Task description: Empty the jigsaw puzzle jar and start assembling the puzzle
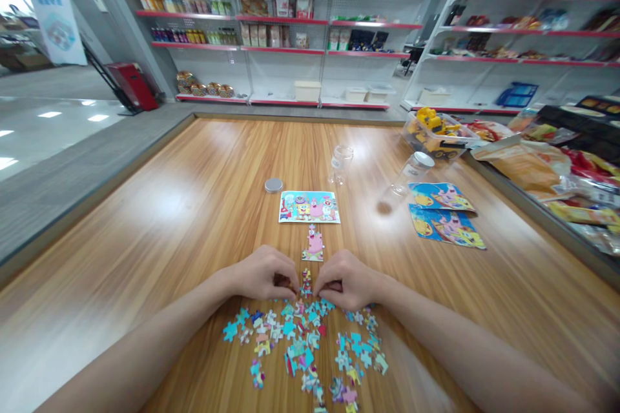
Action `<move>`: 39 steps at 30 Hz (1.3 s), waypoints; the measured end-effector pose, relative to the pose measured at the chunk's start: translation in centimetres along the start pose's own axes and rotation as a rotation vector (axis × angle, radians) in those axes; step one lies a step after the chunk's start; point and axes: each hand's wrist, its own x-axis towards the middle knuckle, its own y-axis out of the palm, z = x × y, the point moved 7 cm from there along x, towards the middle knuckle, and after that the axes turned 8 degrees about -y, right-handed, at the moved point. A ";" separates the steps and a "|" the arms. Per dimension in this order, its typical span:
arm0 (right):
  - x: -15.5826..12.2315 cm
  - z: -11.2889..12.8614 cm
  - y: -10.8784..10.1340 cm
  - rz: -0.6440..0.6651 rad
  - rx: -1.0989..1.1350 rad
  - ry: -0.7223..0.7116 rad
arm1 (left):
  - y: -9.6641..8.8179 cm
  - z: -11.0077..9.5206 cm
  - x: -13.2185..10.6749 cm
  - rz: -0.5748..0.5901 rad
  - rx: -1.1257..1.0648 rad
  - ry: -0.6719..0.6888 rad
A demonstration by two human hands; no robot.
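Observation:
My left hand (264, 274) and my right hand (346, 279) rest on the wooden table (194, 206), fingers curled in a pinch on a small joined puzzle cluster (305, 284) between them. Just beyond it lies a small assembled pink-figure section (314, 244). Farther off lies the cartoon reference picture (309, 207). Several loose puzzle pieces (305, 348), mostly cyan, are scattered on the near side of both hands.
A metal lid (274, 185) lies left of the picture, an open clear jar (341, 164) behind it, a capped jar (409, 177) on its side at right. Two cartoon sheets (445, 213) lie right. A toy bin (438, 132), snack bags and store shelves stand beyond.

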 end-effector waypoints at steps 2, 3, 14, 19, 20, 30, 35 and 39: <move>0.0 0.0 0.0 0.010 -0.009 0.002 | -0.1 0.2 0.0 0.020 -0.018 -0.022; 0.0 0.0 0.0 0.010 -0.013 0.004 | -0.2 0.4 0.0 0.033 -0.030 -0.035; 0.1 -0.1 -0.2 -0.054 -0.229 0.060 | -0.6 0.9 0.2 0.006 -0.055 -0.026; 0.2 0.2 -0.4 -0.050 -0.210 0.039 | -0.6 0.9 0.1 0.020 -0.045 -0.008; 0.2 0.3 -0.4 -0.059 -0.191 0.025 | -0.6 0.9 0.1 0.018 -0.039 -0.006; 0.0 0.5 0.0 -0.057 -0.114 -0.087 | -0.7 0.8 0.3 -0.064 0.110 0.004; 0.1 0.5 -0.1 -0.063 -0.113 -0.081 | -0.7 1.2 0.2 -0.087 0.104 -0.007; 0.1 0.7 0.0 -0.043 -0.129 -0.087 | -0.5 1.0 0.1 -0.069 0.211 0.008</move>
